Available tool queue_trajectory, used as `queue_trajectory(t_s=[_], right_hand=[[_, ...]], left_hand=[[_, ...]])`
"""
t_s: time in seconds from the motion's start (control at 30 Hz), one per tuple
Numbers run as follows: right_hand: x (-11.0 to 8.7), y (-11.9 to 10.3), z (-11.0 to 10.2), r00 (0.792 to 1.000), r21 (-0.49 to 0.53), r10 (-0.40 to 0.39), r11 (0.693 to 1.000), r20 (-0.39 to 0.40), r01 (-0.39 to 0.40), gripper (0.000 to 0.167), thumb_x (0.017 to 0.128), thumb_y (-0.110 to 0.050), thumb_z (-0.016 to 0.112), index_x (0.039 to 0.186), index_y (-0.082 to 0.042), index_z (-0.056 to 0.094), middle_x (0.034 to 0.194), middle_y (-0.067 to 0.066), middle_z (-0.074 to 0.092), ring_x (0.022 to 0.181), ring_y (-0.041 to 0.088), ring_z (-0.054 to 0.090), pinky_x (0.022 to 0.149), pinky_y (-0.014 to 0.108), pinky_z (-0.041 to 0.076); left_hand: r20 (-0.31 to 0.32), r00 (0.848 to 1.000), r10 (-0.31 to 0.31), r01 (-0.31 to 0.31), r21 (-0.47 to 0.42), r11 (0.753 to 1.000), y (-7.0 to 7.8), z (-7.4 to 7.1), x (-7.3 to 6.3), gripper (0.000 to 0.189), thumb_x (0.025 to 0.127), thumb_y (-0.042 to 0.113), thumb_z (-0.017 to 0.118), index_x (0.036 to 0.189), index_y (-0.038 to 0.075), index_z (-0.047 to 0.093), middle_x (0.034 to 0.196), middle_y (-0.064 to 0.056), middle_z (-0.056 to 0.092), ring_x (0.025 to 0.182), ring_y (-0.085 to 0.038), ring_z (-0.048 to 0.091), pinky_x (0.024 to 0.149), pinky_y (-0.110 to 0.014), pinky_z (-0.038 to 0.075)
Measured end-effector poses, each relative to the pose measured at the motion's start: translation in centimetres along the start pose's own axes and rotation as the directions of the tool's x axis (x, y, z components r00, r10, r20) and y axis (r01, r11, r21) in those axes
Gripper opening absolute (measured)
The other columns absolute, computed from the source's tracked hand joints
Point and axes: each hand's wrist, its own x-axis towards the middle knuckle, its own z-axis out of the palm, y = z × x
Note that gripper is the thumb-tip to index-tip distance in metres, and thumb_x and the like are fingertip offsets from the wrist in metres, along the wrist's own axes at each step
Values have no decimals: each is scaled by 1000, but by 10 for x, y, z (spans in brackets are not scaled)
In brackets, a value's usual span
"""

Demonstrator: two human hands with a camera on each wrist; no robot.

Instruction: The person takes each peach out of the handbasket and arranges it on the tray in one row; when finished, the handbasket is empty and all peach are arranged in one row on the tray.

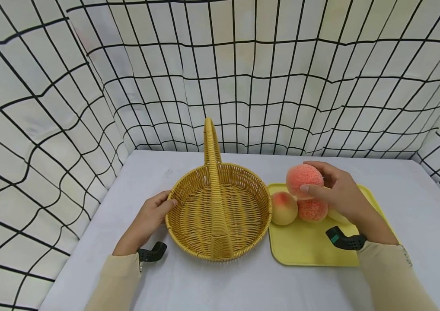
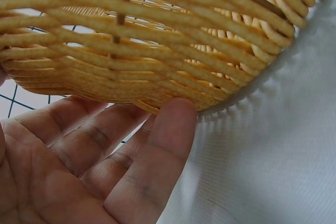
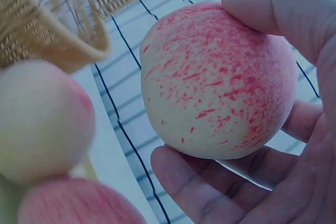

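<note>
A round wicker basket [image 1: 243, 209] with a tall arched handle stands on the table, nothing in it. My left hand [image 1: 151, 218] holds its left rim, thumb over the edge; the left wrist view shows the fingers [image 2: 157, 166] against the woven wall. In my right hand [image 1: 338, 190] is a pink-speckled peach [image 1: 302, 177], pinched between thumb and fingers and raised above the yellow tray [image 1: 309, 250]. On the tray sit a yellow peach [image 1: 283, 208] with a red blush and a red-speckled peach [image 1: 312, 211]. Another yellowish fruit [image 1: 336, 216] is partly hidden under the right hand.
The tray touches or nearly touches the basket's right side. White cloth covers the table [image 1: 220, 285]. Behind and at both sides rise white walls with a black grid net [image 1: 235, 77]. A dark wrist device [image 1: 346, 239] sits at each cuff.
</note>
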Motion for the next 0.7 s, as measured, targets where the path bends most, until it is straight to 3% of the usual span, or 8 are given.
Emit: queue_trajectory(t_s=[0.37, 0.7], right_hand=[[-24, 24, -42, 995, -86, 15, 996, -101, -24, 59, 102, -31, 69, 155, -16, 48, 130, -7, 62, 111, 10, 60, 86, 17, 52], [-34, 46, -66, 988, -44, 23, 999, -151, -30, 55, 103, -25, 68, 153, -14, 48, 122, -12, 65, 106, 7, 62, 84, 18, 55]], left_hand=[[10, 1000, 4, -5, 22, 1000, 0, 0, 2, 50, 110, 28, 50, 152, 3, 48, 130, -23, 64, 96, -21, 68, 78, -28, 58], [9, 1000, -11, 11, 40, 999, 0, 2, 4, 51, 110, 29, 49, 153, 2, 47, 134, -21, 62, 98, -19, 67, 78, -27, 58]])
